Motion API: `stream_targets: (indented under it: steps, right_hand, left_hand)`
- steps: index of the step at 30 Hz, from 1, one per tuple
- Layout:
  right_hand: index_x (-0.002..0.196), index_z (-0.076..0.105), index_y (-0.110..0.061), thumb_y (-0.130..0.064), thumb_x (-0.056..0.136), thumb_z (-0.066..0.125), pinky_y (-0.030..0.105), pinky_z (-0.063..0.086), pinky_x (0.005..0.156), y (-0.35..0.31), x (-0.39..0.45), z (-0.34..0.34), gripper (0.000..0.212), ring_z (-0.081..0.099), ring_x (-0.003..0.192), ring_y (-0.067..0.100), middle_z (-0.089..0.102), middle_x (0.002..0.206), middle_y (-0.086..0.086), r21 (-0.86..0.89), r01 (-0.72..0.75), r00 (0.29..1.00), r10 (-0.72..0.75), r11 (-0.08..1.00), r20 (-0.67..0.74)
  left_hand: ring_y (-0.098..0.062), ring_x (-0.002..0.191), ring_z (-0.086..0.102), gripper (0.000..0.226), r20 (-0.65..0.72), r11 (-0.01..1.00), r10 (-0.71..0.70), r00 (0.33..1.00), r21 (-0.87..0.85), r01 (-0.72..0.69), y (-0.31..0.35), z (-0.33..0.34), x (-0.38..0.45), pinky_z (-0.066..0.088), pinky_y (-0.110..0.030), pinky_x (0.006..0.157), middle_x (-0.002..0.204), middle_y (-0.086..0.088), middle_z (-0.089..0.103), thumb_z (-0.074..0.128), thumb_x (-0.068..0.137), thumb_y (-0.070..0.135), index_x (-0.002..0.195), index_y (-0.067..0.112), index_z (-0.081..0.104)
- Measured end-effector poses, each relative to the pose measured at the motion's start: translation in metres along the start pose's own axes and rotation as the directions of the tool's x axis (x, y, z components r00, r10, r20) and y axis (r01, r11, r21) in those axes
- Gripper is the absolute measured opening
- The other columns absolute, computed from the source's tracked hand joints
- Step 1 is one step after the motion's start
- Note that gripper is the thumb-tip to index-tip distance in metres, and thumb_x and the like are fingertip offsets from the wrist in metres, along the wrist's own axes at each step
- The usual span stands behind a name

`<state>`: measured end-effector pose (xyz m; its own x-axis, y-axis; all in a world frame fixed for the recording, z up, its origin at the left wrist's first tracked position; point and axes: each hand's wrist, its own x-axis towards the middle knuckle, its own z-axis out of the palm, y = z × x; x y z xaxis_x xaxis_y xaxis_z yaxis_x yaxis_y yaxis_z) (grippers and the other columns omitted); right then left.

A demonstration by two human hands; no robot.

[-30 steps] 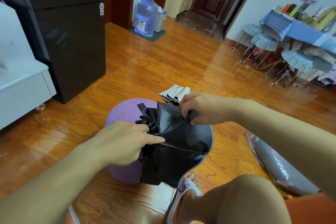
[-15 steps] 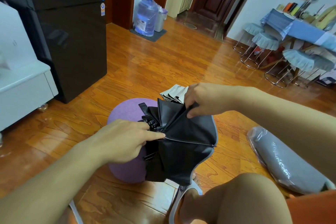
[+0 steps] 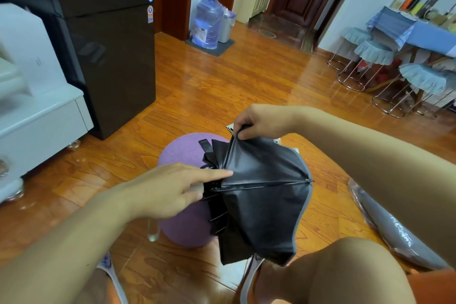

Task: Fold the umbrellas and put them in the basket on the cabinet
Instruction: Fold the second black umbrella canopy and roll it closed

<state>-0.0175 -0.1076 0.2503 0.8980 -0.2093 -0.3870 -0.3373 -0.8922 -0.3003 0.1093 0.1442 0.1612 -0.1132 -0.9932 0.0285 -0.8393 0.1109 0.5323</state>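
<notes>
A black umbrella [image 3: 261, 187] with a grey hem lies half collapsed over a round purple stool [image 3: 183, 153]. My left hand [image 3: 170, 190] holds the bunched ribs near the umbrella's centre, its index finger stretched out straight onto the black cloth. My right hand [image 3: 261, 123] pinches a fold of the canopy at its far edge and holds it up, so one panel is spread taut. A sliver of a pale folded umbrella [image 3: 229, 128] shows behind my right hand; the rest is hidden. The white cabinet [image 3: 44, 116] stands at the left.
A black fridge [image 3: 111, 57] stands behind the cabinet. A grey bundle wrapped in plastic [image 3: 394, 229] lies on the wooden floor at the right. Far off are a water bottle [image 3: 208, 22], frilled stools [image 3: 375, 54] and a blue-clothed table [image 3: 424, 32]. My knee [image 3: 333, 274] is below the umbrella.
My right hand has pulled the canopy fold up and away, spreading a wider panel. My left index finger has straightened out onto the cloth.
</notes>
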Motion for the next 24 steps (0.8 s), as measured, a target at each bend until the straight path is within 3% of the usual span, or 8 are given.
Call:
stream_targets:
  steps: [4, 10, 16, 18, 20, 22, 23, 24]
  right_hand:
    - [0.119, 0.064, -0.021, -0.014, 0.094, 0.069, 0.021, 0.043, 0.073, -0.002, 0.042, 0.022, 0.027, 0.056, 0.077, 0.005, 0.062, 0.088, -0.006, 0.035, 0.013, 1.000, -0.013, 0.999, -0.017]
    - [0.089, 0.073, -0.018, -0.008, 0.089, 0.075, 0.016, 0.045, 0.069, 0.009, 0.083, 0.043, 0.010, 0.057, 0.064, -0.006, 0.069, 0.074, -0.015, 0.125, 0.034, 0.999, -0.037, 0.992, 0.025]
    - [0.116, 0.070, -0.015, -0.029, 0.094, 0.070, 0.032, 0.043, 0.095, -0.001, 0.082, 0.008, 0.026, 0.062, 0.106, 0.021, 0.071, 0.114, 0.005, -0.167, 0.015, 0.909, -0.082, 0.986, -0.407]
    - [0.121, 0.068, -0.014, -0.026, 0.096, 0.066, 0.029, 0.042, 0.097, -0.003, 0.056, -0.016, 0.027, 0.060, 0.109, 0.018, 0.068, 0.117, 0.003, -0.018, 0.013, 0.758, -0.021, 1.000, -0.652]
    - [0.119, 0.067, -0.017, -0.022, 0.097, 0.063, 0.021, 0.046, 0.088, 0.006, 0.024, -0.026, 0.023, 0.061, 0.100, 0.011, 0.068, 0.110, -0.002, 0.237, 0.050, 0.633, 0.153, 0.970, -0.759]
    - [0.118, 0.066, -0.019, -0.022, 0.097, 0.064, 0.020, 0.045, 0.075, 0.017, -0.004, -0.018, 0.021, 0.060, 0.092, 0.008, 0.067, 0.106, -0.004, 0.414, 0.034, 0.632, 0.302, 0.909, -0.714]
    - [0.118, 0.066, -0.019, -0.021, 0.098, 0.064, 0.020, 0.044, 0.071, 0.021, -0.014, -0.008, 0.020, 0.060, 0.090, 0.007, 0.067, 0.105, -0.004, 0.470, 0.013, 0.649, 0.350, 0.882, -0.675]
    - [0.115, 0.066, -0.020, -0.021, 0.098, 0.065, 0.021, 0.043, 0.069, 0.023, -0.023, 0.003, 0.018, 0.060, 0.088, 0.008, 0.066, 0.103, -0.004, 0.519, -0.003, 0.667, 0.389, 0.855, -0.636]
  left_hand:
    - [-0.003, 0.117, 0.054, 0.070, -0.025, 1.000, -0.001, 1.000, 0.020, 0.001, -0.001, 0.004, -0.002, 0.044, -0.030, 0.099, 0.123, 0.021, 0.060, 0.051, 0.104, 0.027, 0.146, 0.072, 0.018]
    - [-0.005, 0.113, 0.053, 0.063, -0.094, 0.994, 0.030, 0.995, 0.112, -0.019, -0.010, 0.005, -0.009, 0.047, -0.031, 0.081, 0.119, 0.023, 0.051, 0.043, 0.103, 0.031, 0.151, 0.061, 0.015]
    - [0.006, 0.109, 0.048, 0.061, -0.111, 0.990, -0.131, 0.985, 0.036, 0.136, -0.036, -0.011, -0.005, 0.038, -0.014, 0.087, 0.109, 0.033, 0.050, 0.048, 0.106, 0.028, 0.148, 0.066, 0.027]
    - [0.006, 0.107, 0.053, 0.063, -0.149, 0.975, -0.218, 0.964, -0.072, 0.210, -0.049, -0.022, -0.005, 0.043, -0.022, 0.091, 0.113, 0.032, 0.059, 0.054, 0.104, 0.024, 0.144, 0.068, 0.035]
    - [0.004, 0.079, 0.058, 0.069, -0.229, 0.947, -0.298, 0.927, -0.190, 0.257, -0.061, -0.034, -0.006, 0.049, -0.040, 0.077, 0.086, 0.023, 0.066, 0.059, 0.101, 0.017, 0.139, 0.071, 0.039]
    - [0.000, 0.062, 0.029, 0.070, -0.333, 0.924, -0.362, 0.871, -0.252, 0.288, -0.068, -0.048, -0.005, 0.048, -0.038, 0.066, 0.063, 0.020, 0.040, 0.060, 0.099, 0.011, 0.138, 0.067, 0.045]
    - [-0.001, 0.074, 0.019, 0.067, -0.384, 0.919, -0.383, 0.840, -0.253, 0.303, -0.069, -0.055, -0.005, 0.044, -0.032, 0.064, 0.109, 0.020, 0.041, 0.060, 0.099, 0.011, 0.139, 0.063, 0.048]
    - [-0.002, 0.059, 0.030, 0.065, -0.433, 0.915, -0.399, 0.808, -0.243, 0.322, -0.068, -0.061, -0.005, 0.040, -0.027, 0.063, 0.077, 0.015, 0.071, 0.061, 0.099, 0.012, 0.140, 0.061, 0.049]
